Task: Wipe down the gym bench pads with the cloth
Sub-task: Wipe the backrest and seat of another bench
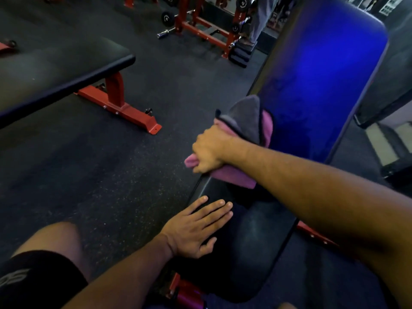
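Observation:
A pink and grey cloth (247, 121) is bunched at the left edge of the bench, where the seat pad (252, 241) meets the inclined back pad (318, 81). My right hand (209, 150) is shut on the cloth and presses it against the lower left edge of the back pad, which shines blue under the light. My left hand (198, 228) lies flat with fingers apart on the dark seat pad, holding nothing. The right forearm crosses over the seat pad from the right.
A flat black bench (55, 72) on a red frame (124, 108) stands to the left across a strip of black rubber floor. A red rack with weight plates (205, 25) is at the back. Another pad edge (383, 103) sits at the right. My knee shows at bottom left.

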`<state>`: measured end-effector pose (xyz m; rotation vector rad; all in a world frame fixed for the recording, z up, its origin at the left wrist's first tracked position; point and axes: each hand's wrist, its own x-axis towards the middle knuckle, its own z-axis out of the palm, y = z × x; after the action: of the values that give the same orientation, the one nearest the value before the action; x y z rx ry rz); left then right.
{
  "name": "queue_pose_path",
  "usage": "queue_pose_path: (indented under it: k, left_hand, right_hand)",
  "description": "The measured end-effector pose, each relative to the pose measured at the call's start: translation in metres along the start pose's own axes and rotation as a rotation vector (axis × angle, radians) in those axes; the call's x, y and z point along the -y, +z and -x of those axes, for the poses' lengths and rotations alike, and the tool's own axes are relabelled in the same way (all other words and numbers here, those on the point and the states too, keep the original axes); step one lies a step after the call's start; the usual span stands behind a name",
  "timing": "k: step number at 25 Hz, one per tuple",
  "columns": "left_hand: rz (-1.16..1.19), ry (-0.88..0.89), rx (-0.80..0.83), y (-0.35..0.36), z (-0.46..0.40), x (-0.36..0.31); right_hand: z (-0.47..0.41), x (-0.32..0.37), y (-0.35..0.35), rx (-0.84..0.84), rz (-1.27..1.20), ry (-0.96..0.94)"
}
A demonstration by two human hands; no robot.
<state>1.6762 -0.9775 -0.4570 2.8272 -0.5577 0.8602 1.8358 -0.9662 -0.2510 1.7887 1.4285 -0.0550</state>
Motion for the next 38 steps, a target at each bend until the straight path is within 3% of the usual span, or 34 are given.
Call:
queue_pose_path:
  k: [2,5,10,13,15,17,22,26,28,31,36,38]
  left_hand:
    - [0.011,-0.007,-0.009,0.000,0.000,0.000]
    - [0.014,0.001,-0.018,0.002,0.001,-0.001]
    - [0.010,0.000,-0.033,0.001,-0.001,-0.001]
    - [0.017,0.020,-0.043,0.003,0.002,-0.001]
    - [0.022,0.015,-0.053,0.007,0.003,0.000]
    - [0.020,0.015,-0.047,0.006,0.004,-0.001]
    - [-0.040,0.055,-0.053,0.001,0.001,0.002]
    - [-0.040,0.053,0.003,-0.002,0.003,0.001]
    - [-0.057,0.054,-0.004,-0.003,0.001,0.000]
    - [-0.064,0.033,0.004,-0.004,0.001,-0.001]
    - [-0.078,0.020,-0.022,-0.015,-0.014,-0.007]
    - [-0.098,0.080,-0.038,-0.024,-0.044,-0.005]
  right_hand:
    - [-0.001,0.029,0.002,0.058,0.015,-0.180]
    - [0.000,0.005,0.000,0.010,-0.003,-0.317]
    - [0.006,-0.038,-0.006,-0.016,-0.008,0.002]
    - [-0.005,0.017,0.005,-0.046,0.012,-0.081]
    - [-0.007,0.062,0.013,0.025,-0.002,-0.203]
    - [-0.002,0.062,0.011,0.042,-0.012,-0.249]
    - [0.012,-0.028,0.004,-0.140,0.001,0.015]
    - [0.027,0.041,0.032,-0.270,-0.159,-0.004]
    - [0.057,0.061,0.054,-0.578,-0.390,0.158]
    - [0.132,0.081,0.096,-0.925,-0.645,0.635]
    - [0.241,0.156,0.169,-0.945,-1.069,1.436]
    - [0.255,0.177,0.186,-0.902,-1.107,1.509]
